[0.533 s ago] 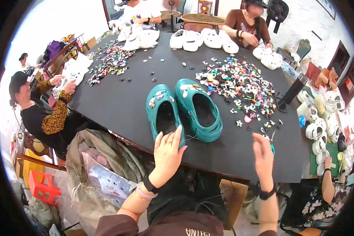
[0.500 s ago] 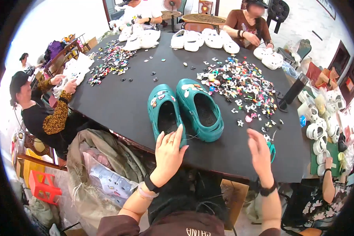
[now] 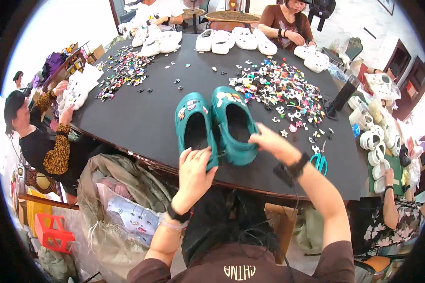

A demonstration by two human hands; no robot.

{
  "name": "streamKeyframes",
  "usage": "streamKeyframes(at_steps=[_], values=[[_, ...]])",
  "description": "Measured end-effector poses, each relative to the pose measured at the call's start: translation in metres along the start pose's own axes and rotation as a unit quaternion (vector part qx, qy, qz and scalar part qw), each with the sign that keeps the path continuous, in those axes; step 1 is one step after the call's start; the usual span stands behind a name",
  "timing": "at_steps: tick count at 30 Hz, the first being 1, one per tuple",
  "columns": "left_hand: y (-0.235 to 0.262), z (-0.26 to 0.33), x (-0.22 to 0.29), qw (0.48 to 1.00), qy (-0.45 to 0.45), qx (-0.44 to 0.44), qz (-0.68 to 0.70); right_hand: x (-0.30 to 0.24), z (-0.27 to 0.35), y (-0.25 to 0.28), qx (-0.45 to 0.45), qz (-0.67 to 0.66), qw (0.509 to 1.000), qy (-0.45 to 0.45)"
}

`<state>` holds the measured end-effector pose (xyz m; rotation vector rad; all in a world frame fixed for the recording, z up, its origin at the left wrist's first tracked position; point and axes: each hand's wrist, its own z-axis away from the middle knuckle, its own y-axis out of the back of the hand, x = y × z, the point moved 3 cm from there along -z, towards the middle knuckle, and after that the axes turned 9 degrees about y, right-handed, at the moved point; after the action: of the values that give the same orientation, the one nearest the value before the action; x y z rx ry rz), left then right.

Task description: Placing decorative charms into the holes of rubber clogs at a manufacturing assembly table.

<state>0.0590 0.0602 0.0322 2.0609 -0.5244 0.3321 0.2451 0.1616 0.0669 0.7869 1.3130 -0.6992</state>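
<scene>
Resting near the black table's [image 3: 141,118] front edge, two teal clogs [image 3: 215,125] sit side by side — light, flexible foam, probably. Left hand [image 3: 193,177] open at one heel; right hand [image 3: 274,144] apparently touching the other's rim — best hold.

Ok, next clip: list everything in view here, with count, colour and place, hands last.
teal clogs: two, side by side with charms on the toes, near table edge.
loose shoe charms: a large multicoloured pile, right of centre; a smaller pile at far left.
white clogs: many, along the far edge and stacked at the right.
scissors: one, teal-handled, near edge at right.
table: one, black.
sacks: grey-green, below the table at left.
stool: one, red, lower left.
co-workers: several seated around the table.
left hand: fingers on the left clog's heel.
right hand: at the right clog's heel; black wristband.
</scene>
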Motion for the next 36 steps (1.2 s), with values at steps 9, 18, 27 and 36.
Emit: streamKeyframes(at_steps=[9, 18, 27, 36], values=[[0.061, 0.023, -0.027, 0.976, -0.036, -0.213, 0.006, 0.063, 0.107, -0.083, 0.060, 0.193, 0.978, 0.045], [0.060, 0.017, 0.055, 0.781, 0.193, -0.209, 0.556, 0.087, 0.102, -0.086, 0.131, 0.029, 0.990, 0.043], [-0.028, 0.017, 0.074, 0.564, 0.410, -0.121, 0.706, 0.111, 0.118, -0.106, 0.114, 0.111, 0.980, 0.120], [-0.049, 0.056, 0.066, 0.618, 0.446, -0.047, 0.646, 0.077, 0.137, -0.062, 0.189, 0.150, 0.965, 0.105]])
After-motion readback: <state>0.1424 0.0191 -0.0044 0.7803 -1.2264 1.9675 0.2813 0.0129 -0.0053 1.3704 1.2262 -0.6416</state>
